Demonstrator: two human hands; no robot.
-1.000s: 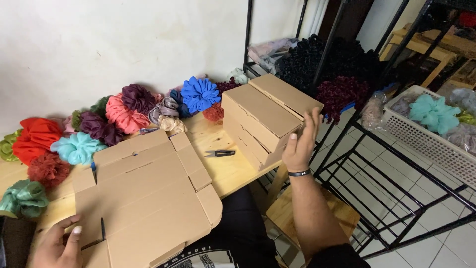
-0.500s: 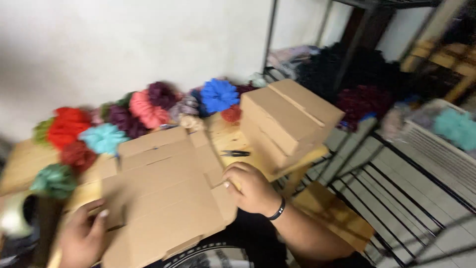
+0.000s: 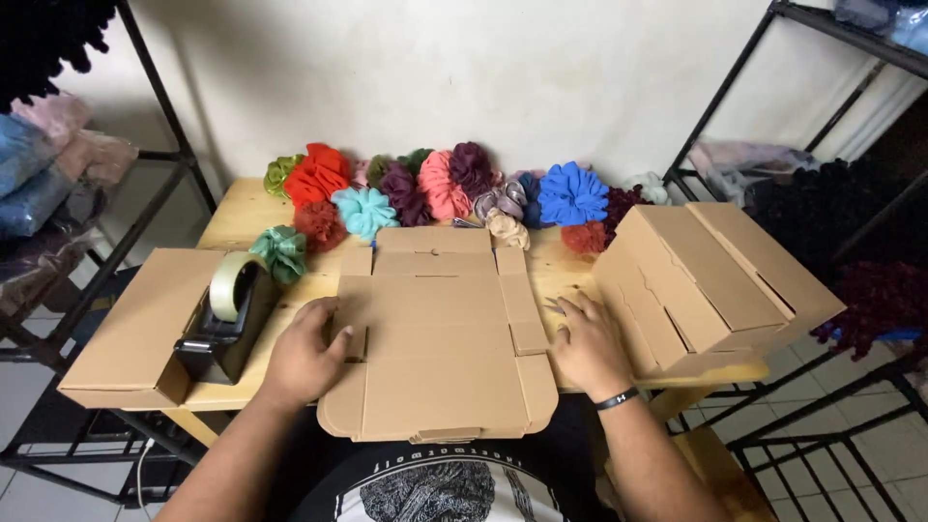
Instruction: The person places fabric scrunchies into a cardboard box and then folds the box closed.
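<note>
A flat, unfolded brown cardboard box blank (image 3: 440, 333) lies on the wooden table (image 3: 232, 217) in front of me. My left hand (image 3: 307, 353) rests palm down on its left side flap, fingers bent over the edge. My right hand (image 3: 588, 343), with a black band at the wrist, lies flat on the table at the blank's right side flap. Neither hand grips anything.
A black tape dispenser (image 3: 227, 319) stands left of the blank, beside a closed brown box (image 3: 135, 329). A stack of folded brown boxes (image 3: 710, 280) sits at the right. Several colourful fabric scrunchies (image 3: 445, 188) line the wall. Black metal racks (image 3: 145, 164) flank the table.
My right hand has come off the stacked boxes at the right and down beside the flat blank. My view has swung left and centred on the table, and the tape dispenser is now in sight.
</note>
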